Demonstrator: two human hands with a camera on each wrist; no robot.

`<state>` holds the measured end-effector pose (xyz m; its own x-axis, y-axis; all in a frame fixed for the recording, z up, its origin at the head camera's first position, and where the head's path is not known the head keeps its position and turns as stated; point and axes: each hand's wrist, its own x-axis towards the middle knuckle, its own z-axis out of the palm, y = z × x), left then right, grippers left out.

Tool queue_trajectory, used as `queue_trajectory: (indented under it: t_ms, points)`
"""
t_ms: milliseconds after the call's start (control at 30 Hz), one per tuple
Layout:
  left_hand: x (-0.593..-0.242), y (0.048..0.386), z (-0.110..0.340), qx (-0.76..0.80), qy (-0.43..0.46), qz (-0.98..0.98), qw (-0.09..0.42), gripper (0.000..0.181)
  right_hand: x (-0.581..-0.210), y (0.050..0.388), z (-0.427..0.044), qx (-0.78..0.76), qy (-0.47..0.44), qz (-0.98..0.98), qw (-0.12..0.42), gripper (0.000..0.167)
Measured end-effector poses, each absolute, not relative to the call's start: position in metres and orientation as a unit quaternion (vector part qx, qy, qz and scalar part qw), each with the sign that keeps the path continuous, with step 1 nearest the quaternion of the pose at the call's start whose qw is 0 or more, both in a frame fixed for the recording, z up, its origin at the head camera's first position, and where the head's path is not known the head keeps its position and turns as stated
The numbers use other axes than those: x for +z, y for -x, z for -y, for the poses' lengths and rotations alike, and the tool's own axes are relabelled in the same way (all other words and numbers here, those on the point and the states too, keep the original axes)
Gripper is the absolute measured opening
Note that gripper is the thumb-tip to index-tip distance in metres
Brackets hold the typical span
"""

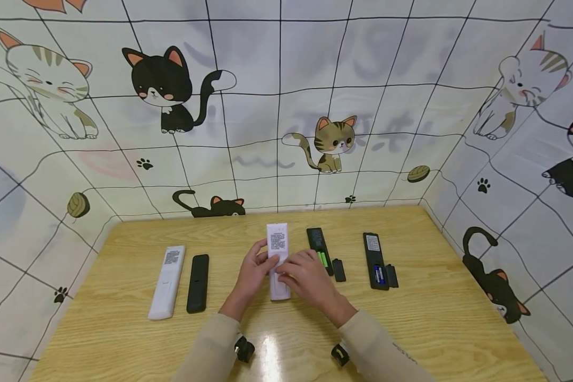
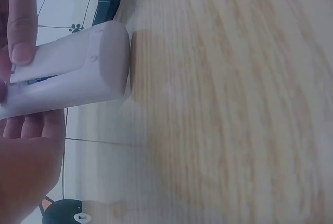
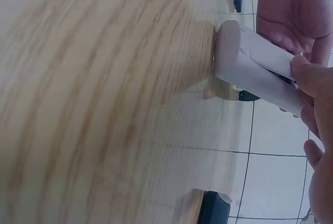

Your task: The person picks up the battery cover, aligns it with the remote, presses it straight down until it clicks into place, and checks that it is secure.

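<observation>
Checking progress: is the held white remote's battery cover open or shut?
Partly open: the battery cover is tilted up, dark gap beneath.

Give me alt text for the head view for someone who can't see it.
A left hand and right hand hold a white remote, label showing, at a wooden table. Another white remote and a black remote lie left; two open black remotes showing batteries lie right.

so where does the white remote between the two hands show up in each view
Head: white remote, just below centre.
Left wrist: white remote, upper left, cut off by the left edge.
Right wrist: white remote, upper right.
Shared landmark: wooden table, visible in all three.
</observation>
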<state>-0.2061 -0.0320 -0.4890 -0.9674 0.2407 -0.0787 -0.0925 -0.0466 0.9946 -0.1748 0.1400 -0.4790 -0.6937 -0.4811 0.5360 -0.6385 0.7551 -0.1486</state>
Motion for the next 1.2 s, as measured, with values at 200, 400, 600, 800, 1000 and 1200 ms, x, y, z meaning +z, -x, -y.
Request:
queue_trajectory:
  t_ms: [200,400,600,800,1000,1200]
  points:
    - [-0.490,0.205,0.033,0.726,-0.051,-0.677,0.112,0.046,-0.479,0.174,-0.138,0.155,-0.309,0.897,0.276,0.012]
    - [-0.492,0.205,0.034,0.727,-0.055,-0.676,0.105,0.046,-0.481,0.173,-0.135,0.142,-0.272,0.912,0.272,0.009]
    - [-0.492,0.204,0.034,0.727,-0.055,-0.676,0.103,0.045,-0.481,0.170,-0.132,0.164,-0.220,0.930,0.245,0.018]
    - [-0.494,0.205,0.034,0.724,-0.052,-0.681,0.098,0.046,-0.479,0.167,-0.128,0.198,-0.144,0.952,0.182,0.049]
    - [-0.495,0.206,0.034,0.725,-0.047,-0.680,0.097,0.044,-0.476,0.163,-0.124,0.200,-0.104,0.962,0.154,0.062]
    - [-0.495,0.206,0.034,0.726,-0.054,-0.679,0.100,0.046,-0.474,0.162,-0.123,0.172,-0.096,0.967,0.163,0.061]
